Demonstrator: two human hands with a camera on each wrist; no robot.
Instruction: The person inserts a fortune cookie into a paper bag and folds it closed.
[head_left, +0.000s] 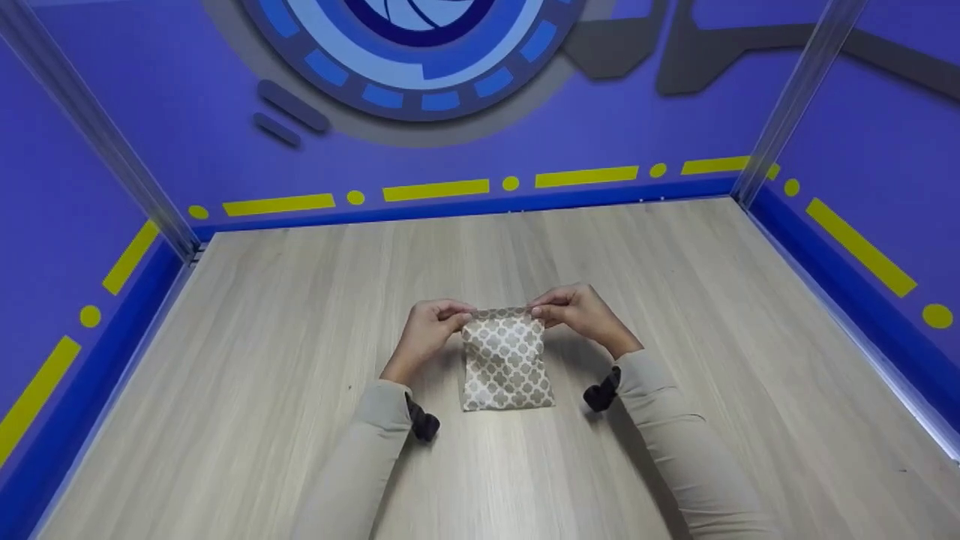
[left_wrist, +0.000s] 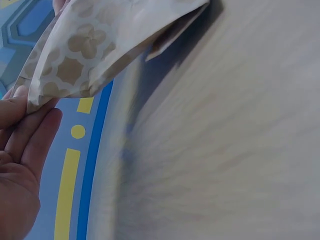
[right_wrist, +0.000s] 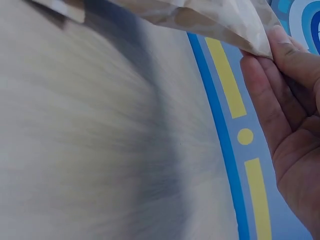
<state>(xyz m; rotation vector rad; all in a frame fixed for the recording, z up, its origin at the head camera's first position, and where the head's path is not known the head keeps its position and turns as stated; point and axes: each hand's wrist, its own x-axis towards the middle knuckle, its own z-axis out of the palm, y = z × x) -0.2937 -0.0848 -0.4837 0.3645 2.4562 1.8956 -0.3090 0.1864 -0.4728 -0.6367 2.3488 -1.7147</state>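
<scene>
A small paper bag with a white and tan quatrefoil pattern is held at mid-table in the head view, its far edge folded over in a narrow strip. The left hand pinches the far left corner between thumb and fingers. At the far right corner, the right hand pinches the same edge. From the left wrist, the bag appears raised off the table at the pinched end, with the left hand at its corner. The right wrist view shows the bag's underside and the right hand gripping it.
A wood-grain table lies beneath. Purple-blue panels with yellow dashes stand along the back and both sides, joined by clear corner posts. Black wrist straps sit at both cuffs.
</scene>
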